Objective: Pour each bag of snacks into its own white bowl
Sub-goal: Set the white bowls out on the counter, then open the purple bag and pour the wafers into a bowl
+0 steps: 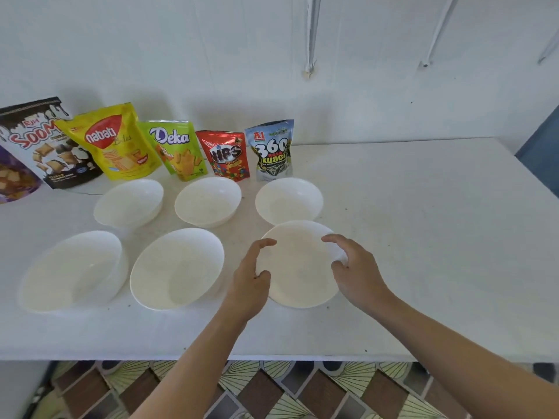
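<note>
Bowl in hand, every bag unopened

Six white bowls sit in two rows of three on the white table (423, 237), and all look empty. The left hand (251, 282) and right hand (357, 273) flank the near-right bowl (299, 276), one at each side of its rim. On both hands the fingers are half curled, thumb and forefinger spread as if to span the rim. Whether they truly clasp the bowl or only hover against it cannot be told from this angle.

This bowl lies very close to the back-right bowl (289, 201); their rims seem to overlap in the view, though real contact is not clear.

Behind the bowls stand the snack bags in a row, all appearing sealed: a 360 Kuaci bag (272, 152), a red Nips bag (225, 155), a green Deka bag (178, 152), a yellow Nabati bag (115, 143), a black-and-white Soom bag (45, 146) and a purple bag (12, 182) cut off at the left edge.

By my reading no pouring has begun; the bowls are only being laid out.

Risks from here: crowded rims could knock together and shift a bowl when a bag is tipped over it. Light bowls may slide or tip under a sudden rush of snacks. Reaching across the near row for a bag could catch a rim with a forearm. Small pieces such as the seeds could scatter or land in a neighbouring bowl if a bag is torn open too wide
</note>
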### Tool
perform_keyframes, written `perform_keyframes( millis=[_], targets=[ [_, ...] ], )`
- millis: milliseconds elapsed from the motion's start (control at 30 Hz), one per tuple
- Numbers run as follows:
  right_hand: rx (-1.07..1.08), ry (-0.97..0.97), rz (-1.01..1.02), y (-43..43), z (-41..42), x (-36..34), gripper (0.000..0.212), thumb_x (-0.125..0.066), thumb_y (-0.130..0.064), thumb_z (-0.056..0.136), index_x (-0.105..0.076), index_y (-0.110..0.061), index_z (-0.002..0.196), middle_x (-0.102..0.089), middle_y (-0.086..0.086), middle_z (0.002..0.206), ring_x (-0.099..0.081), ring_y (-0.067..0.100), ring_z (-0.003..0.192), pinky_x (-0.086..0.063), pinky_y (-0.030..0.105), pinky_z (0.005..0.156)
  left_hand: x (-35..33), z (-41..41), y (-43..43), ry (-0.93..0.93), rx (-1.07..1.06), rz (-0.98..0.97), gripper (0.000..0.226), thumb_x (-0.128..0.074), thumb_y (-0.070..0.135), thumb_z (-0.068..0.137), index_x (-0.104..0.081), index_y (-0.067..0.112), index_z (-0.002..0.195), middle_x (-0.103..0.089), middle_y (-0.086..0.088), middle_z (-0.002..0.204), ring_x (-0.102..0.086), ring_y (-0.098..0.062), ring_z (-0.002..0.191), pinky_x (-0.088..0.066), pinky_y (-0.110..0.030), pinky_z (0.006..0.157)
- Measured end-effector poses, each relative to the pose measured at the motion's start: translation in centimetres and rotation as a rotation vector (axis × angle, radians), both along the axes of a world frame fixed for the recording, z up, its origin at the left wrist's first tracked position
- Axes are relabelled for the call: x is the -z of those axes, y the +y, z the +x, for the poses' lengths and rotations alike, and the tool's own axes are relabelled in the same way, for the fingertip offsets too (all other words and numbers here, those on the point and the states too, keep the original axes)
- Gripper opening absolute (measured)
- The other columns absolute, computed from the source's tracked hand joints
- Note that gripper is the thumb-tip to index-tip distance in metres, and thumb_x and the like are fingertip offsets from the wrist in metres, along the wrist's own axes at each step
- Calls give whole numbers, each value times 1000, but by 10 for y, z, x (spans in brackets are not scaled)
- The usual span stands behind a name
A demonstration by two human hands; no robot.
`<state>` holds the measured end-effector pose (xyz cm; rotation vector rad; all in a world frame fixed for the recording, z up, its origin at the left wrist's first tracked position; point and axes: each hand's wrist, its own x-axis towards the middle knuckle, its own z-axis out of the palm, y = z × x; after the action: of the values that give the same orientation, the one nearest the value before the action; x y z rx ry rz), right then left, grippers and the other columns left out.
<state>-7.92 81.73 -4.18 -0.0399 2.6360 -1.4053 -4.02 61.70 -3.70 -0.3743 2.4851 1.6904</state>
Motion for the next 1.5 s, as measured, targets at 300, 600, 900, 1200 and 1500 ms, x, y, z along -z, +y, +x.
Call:
perform_keyframes(
  millis=[300, 600, 900, 1200, 1500],
  targets=[
    [-66, -49, 61, -4, -2, 9, 40, -52, -5, 92, -56, -26, 126, -54, 0, 131, -48, 17, 99, -39, 26, 74, 6, -1, -7, -55, 23, -47, 61, -46, -2, 91, -49, 44, 131, -50, 11, 139, -54, -3, 77, -45, -8, 59],
    [-31, -17, 82, -7, 2, 8, 25, -56, -14, 93, -58, -27, 114, -56, -1, 122, -52, 18, 100, -41, 26, 68, 4, 0, -14, -108, 137, -83, 49, -48, 10, 96, -50, 47, 127, -46, 8, 139, -54, -6, 101, -44, -27, 79],
    [-60, 194, 96, -22, -11, -20, 22, -61, -20, 92, -61, -27, 113, -51, -6, 123, -48, 16, 118, -40, 26, 83, -29, -12, -28, 139, 152, -178, 39, -58, 20, 100, -55, 38, 134, -48, 16, 142, -42, -6, 133, -36, -28, 110],
    [-192, 410, -127, -93, -27, -86, 12, -63, -16, 93, -64, -21, 83, -49, -4, 54, -44, 9, 51, -35, 19, 51, -102, -4, -98, 386, -156, -73, 17, -55, 23, 103, -62, 17, 89, -39, -13, 60, -33, -18, 57, -27, -33, 57],
    [-384, 498, -301, -227, -38, -122, 35, -62, -19, 97, -56, 0, 68, -46, 8, 55, -37, 7, 52, -29, 27, 54, -143, 21, -218, 531, -328, -30, 37, -48, 21, 106, -50, -3, 78, -34, -15, 67, -30, -22, 63, -27, -34, 60]
  ],
)
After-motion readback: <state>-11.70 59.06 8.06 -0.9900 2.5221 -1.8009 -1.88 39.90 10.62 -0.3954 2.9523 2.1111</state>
